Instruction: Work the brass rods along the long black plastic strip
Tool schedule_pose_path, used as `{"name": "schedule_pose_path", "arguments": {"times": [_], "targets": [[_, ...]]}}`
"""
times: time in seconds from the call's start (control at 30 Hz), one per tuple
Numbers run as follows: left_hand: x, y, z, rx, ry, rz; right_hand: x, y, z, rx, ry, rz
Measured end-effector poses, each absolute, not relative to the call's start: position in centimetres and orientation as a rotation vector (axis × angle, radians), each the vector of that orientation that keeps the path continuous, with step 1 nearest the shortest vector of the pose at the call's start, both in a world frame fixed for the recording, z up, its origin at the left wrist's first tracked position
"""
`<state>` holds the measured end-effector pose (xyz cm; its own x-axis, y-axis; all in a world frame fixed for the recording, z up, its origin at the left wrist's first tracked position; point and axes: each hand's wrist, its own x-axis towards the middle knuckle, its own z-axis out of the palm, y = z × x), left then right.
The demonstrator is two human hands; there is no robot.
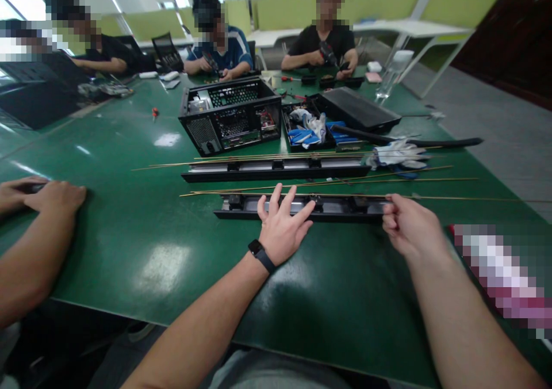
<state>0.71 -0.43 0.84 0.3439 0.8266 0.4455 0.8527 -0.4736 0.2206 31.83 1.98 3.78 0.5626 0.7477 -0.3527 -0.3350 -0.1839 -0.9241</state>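
Observation:
Across the table in front of me lies a black channel-shaped rail (pixel 340 217) with a silvery inside and black blocks in it. My left hand (pixel 282 225), a dark watch on its wrist, rests over the rail's middle with its fingers spread. At the rail's right end, my right hand (pixel 407 222) is closed in a pinch on a thin brass rod (pixel 474 198), which runs out to the right past my fingers. More thin brass rods (pixel 241 190) lie just behind this rail. A second similar rail (pixel 276 176) lies parallel, farther back.
Behind the rails stand an open black computer case (pixel 228 118) and a tray with gloves (pixel 308 127). White-and-blue gloves (pixel 399 154) and a black tube (pixel 440 142) lie to the right. A neighbour's hands (pixel 56 196) rest at the left; several people sit across the green table (pixel 116 222).

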Motion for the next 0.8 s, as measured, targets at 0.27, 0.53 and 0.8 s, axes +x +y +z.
{"name": "schedule_pose_path", "arguments": {"times": [0.27, 0.53, 0.8], "targets": [[0.9, -0.4, 1.7, -2.557, -1.602, -0.822, 31.7, 1.8, 3.5, -1.43, -0.401, 1.011], [2.1, 1.6, 3.8, -2.627, -1.635, -0.79, 31.5, 1.7, 3.7, -1.433, -0.397, 1.032], [2.9, 3.8, 4.9, -2.826, -1.602, -0.666, 31.5, 1.6, 3.5, -1.421, -0.403, 1.036]]}}
